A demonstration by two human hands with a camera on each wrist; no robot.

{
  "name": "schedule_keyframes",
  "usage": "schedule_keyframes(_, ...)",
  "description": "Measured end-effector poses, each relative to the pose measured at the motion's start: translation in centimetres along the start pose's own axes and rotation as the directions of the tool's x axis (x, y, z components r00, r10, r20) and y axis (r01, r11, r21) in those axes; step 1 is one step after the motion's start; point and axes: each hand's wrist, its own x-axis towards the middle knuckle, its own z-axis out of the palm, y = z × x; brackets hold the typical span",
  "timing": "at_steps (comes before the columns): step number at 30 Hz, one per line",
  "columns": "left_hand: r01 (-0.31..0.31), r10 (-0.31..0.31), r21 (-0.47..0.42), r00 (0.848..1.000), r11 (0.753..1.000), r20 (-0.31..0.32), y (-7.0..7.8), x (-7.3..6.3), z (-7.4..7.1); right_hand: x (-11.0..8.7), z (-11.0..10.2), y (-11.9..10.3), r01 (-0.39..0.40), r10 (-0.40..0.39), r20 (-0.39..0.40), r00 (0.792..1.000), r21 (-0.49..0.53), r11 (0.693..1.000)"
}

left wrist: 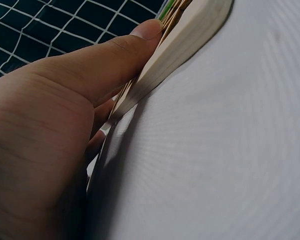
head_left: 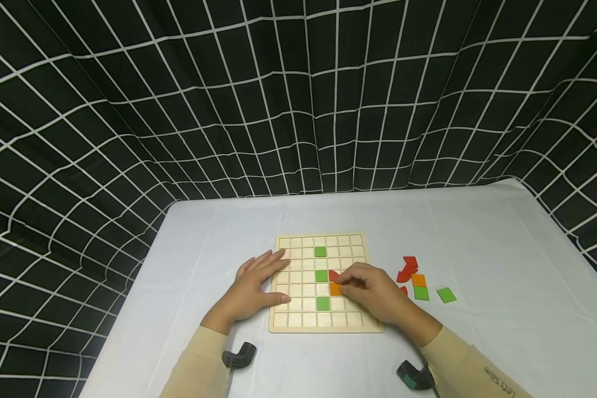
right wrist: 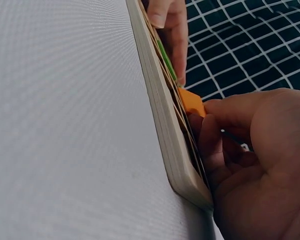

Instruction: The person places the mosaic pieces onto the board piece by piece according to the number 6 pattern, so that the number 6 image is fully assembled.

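Observation:
A wooden grid board [head_left: 296, 320] lies on the white table. My left hand [head_left: 252, 288] rests on its left edge, fingers spread and fairly straight, thumb [left wrist: 114, 62] over the rim. With thumb and fingertips my right hand [head_left: 378, 290] pinches an orange square tile [head_left: 335, 289] at a cell right of the board's middle column. In the right wrist view the orange tile [right wrist: 191, 102] stands tilted up from the board. Three green square tiles [head_left: 321, 276] sit in one column. Just above the orange tile is a red piece [head_left: 333, 275] with a curved edge, partly hidden by the fingers.
Right of the board lie several loose red pieces [head_left: 407, 271], an orange tile [head_left: 419, 281], a green tile [head_left: 420, 293] beside it and another green tile [head_left: 446, 295] farther right. Black cloth with a white grid [head_left: 323, 99] hangs behind the table.

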Motion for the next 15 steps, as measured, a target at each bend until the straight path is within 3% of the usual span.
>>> schedule_keyframes(7,0.000,0.000,-0.005,1.000,1.000,-0.001,0.06,-0.05,-0.08,0.03,0.01,0.24,0.051,-0.051,-0.010,0.999,0.023,0.998)
schedule_keyframes(15,0.009,-0.009,-0.007,1.000,1.000,0.007,0.15,0.00,-0.09,-0.05,-0.16,0.22,0.044,-0.043,-0.008,0.999,0.055,0.998)
